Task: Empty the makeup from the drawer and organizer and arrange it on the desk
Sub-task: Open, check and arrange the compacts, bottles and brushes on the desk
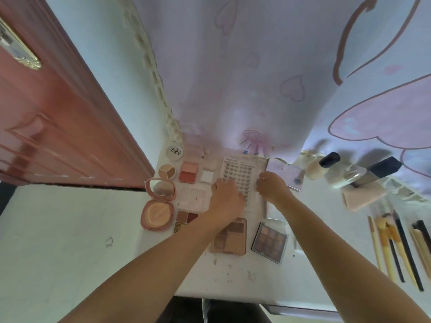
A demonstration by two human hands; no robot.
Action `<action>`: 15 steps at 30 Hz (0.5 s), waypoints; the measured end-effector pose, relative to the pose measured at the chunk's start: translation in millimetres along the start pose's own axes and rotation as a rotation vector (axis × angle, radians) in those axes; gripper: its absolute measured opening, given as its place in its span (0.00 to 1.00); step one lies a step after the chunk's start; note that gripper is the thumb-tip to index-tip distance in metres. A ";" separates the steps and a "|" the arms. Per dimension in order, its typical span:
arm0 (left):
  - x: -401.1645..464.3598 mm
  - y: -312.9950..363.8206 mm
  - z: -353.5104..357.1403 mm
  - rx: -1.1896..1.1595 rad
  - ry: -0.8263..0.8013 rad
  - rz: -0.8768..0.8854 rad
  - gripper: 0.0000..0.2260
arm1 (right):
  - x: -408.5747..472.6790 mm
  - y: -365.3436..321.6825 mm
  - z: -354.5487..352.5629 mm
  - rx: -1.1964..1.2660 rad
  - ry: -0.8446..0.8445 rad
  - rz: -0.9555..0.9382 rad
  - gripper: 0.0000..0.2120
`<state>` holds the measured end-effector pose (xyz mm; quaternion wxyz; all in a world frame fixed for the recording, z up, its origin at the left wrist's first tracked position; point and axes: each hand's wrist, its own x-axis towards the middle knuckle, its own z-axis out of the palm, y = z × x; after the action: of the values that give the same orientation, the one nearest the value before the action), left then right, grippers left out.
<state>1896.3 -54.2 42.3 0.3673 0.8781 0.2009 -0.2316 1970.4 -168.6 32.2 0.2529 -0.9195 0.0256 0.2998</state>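
Note:
Both hands rest on a clear false-lash tray lying flat at the back middle of the white desk. My left hand lies on its left side, fingers spread. My right hand holds its right edge, fingers curled. Around the tray lie a blush duo, a white compact, an open pink powder compact, a round three-shade palette, a white round pot, a beige eyeshadow palette and a clear-cased eyeshadow palette.
Foundation bottles and a black-capped tube lie at the right back, a pink sponge block in front of them. Several brushes lie in a row at the far right. A patterned cloth hangs behind; a door stands left.

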 end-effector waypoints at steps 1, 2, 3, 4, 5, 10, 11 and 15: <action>2.5 3.2 4.0 0.066 0.019 -0.009 0.22 | 2.9 -0.3 0.1 0.158 -0.010 0.044 0.14; 3.7 6.6 6.7 0.109 0.045 -0.016 0.23 | 4.3 -1.3 -1.5 0.318 -0.030 0.088 0.13; 4.4 8.9 9.1 0.141 0.066 -0.026 0.25 | 4.6 -2.3 -3.5 0.468 -0.062 0.130 0.11; 6.3 9.0 12.3 0.173 0.079 -0.031 0.27 | 3.5 -3.3 -5.2 0.596 -0.100 0.167 0.09; 6.3 9.5 13.3 0.192 0.080 -0.034 0.30 | 3.2 -4.0 -5.8 0.679 -0.127 0.183 0.07; 6.6 10.9 9.0 0.042 0.103 -0.047 0.33 | -1.2 -5.6 -9.6 0.674 -0.155 0.081 0.09; 5.8 12.4 7.8 0.008 0.108 -0.061 0.35 | -1.7 -6.3 -10.1 0.667 -0.145 0.068 0.09; 3.0 17.8 3.2 -0.145 0.093 -0.124 0.44 | -5.4 -9.1 -12.3 0.577 -0.053 -0.024 0.12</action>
<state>1907.2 -67.6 48.5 0.4051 0.8450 0.2879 -0.1977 1974.5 -167.1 47.9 0.5080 -0.8018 0.0924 0.3010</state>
